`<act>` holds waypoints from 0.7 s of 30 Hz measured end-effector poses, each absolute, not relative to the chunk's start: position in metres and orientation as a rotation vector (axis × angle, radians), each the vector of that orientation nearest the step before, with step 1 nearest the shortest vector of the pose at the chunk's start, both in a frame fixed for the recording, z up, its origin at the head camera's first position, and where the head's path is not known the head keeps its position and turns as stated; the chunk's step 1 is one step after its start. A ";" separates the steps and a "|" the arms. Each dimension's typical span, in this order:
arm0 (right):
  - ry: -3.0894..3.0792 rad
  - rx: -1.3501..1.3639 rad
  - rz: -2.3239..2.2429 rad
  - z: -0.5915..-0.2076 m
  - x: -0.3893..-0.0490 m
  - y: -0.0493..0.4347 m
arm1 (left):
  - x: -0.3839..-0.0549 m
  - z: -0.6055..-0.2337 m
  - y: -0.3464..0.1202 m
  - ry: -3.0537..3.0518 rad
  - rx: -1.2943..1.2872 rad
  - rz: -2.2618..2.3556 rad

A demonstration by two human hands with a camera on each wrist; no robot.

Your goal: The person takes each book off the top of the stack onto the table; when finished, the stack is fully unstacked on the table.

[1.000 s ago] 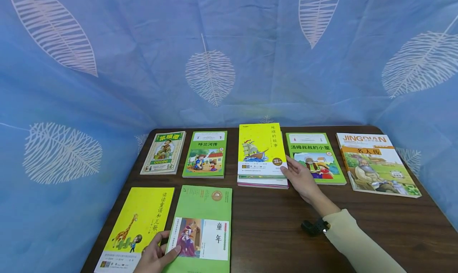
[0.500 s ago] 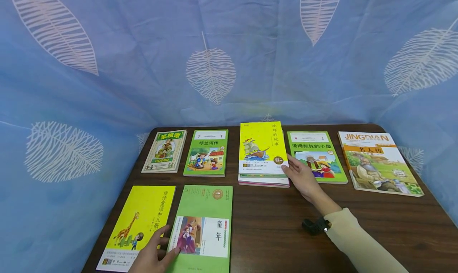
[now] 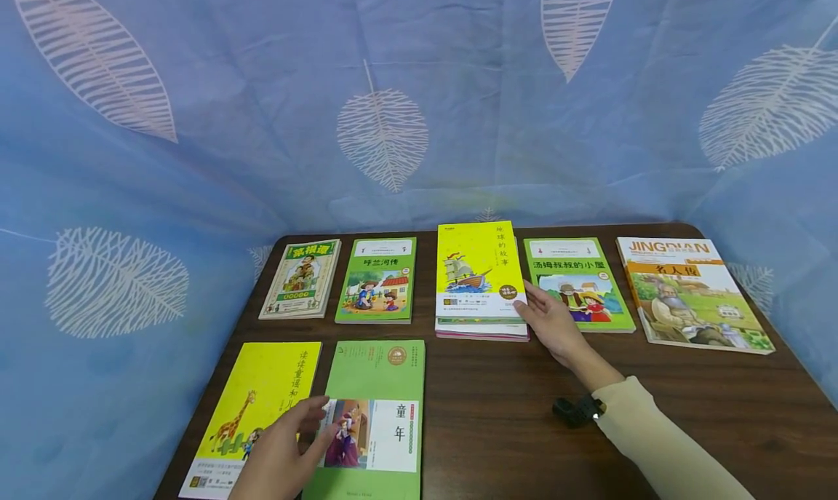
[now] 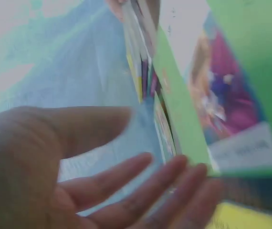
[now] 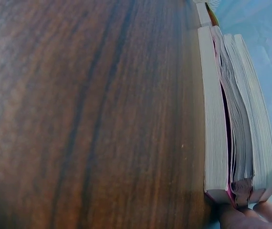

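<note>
My left hand (image 3: 284, 442) hovers at the left edge of a green book (image 3: 376, 365) with a white cover panel, thumb and fingers spread apart and holding nothing. Under its wrist side lies a yellow giraffe book (image 3: 262, 372), partly covered by the hand. At the back middle, my right hand (image 3: 553, 322) grips the lower right corner of a stack of books, its thumb on the yellow ship book (image 3: 478, 260) on top. The right wrist view shows the stacked books' page edges (image 5: 241, 114), with fingertips against their near end.
Other books lie flat on the dark wooden table (image 3: 511, 405): a small cream book (image 3: 301, 278) and a green farmhouse book (image 3: 376, 282) at back left, a green book (image 3: 579, 285) and a large book (image 3: 697, 296) at back right. Blue leaf-patterned cloth (image 3: 445, 107) surrounds the table.
My left hand has let go of the green book's left edge and lifted slightly up and forward, its fingers opening. The right hand stays at the stack's corner.
</note>
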State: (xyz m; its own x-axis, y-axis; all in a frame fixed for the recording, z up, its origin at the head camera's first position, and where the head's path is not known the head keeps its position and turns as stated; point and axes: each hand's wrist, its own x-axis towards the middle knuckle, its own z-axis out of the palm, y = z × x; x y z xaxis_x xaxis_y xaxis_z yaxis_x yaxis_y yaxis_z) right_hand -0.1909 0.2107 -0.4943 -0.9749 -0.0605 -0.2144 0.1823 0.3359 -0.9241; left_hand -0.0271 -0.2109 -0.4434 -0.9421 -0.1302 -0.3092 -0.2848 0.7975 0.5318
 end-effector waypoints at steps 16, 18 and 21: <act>2.380 0.142 -1.703 -0.496 -0.192 0.210 | -0.158 -0.438 -0.140 2.563 0.190 1.443; 2.388 0.145 -1.693 -0.496 -0.191 0.209 | -0.174 -0.439 -0.130 2.563 0.218 1.402; 2.394 0.159 -1.700 -0.497 -0.191 0.208 | -0.196 -0.441 -0.115 2.579 0.248 1.336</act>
